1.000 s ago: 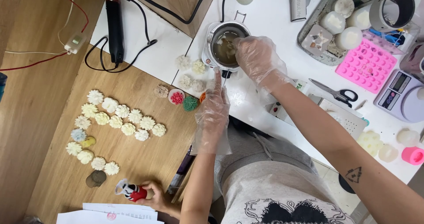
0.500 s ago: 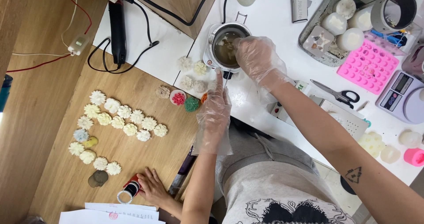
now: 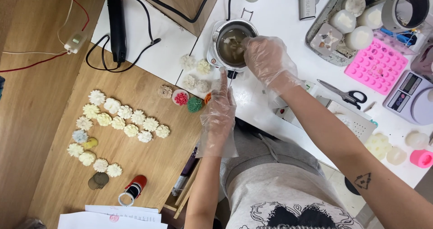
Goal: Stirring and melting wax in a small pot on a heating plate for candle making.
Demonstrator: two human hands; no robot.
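- The right hand [image 3: 267, 57], in a loose clear plastic glove, is curled over the rim of the small round metal melting pot [image 3: 232, 44] on the white table [image 3: 279, 26]; its fingers are bent inward, but whether they pinch anything cannot be told.
- The pot holds a dark, cloudy liquid with pale lumps floating in it.
- The left hand [image 3: 219, 109], also gloved, is stretched flat and narrow, fingers together, with one fingertip pointing up at the pot's base; it holds nothing.
- Just left of the pot lie several cream flower-shaped wax pieces [image 3: 195, 73] on the white surface.
- On the wooden table [image 3: 149, 166], rows of pale flower-shaped wax pieces [image 3: 119, 120] lie well apart from the pot; a red flower in a small white round dish [image 3: 180, 97] and a green spiky one [image 3: 195, 104] sit near the left hand.
- A grey metal tray [image 3: 331, 48] holds round white wax candles and a square mould.
- Beside the tray sits a pink silicone mould [image 3: 376, 66] with many small empty cells, with black-handled scissors [image 3: 345, 93] below it.
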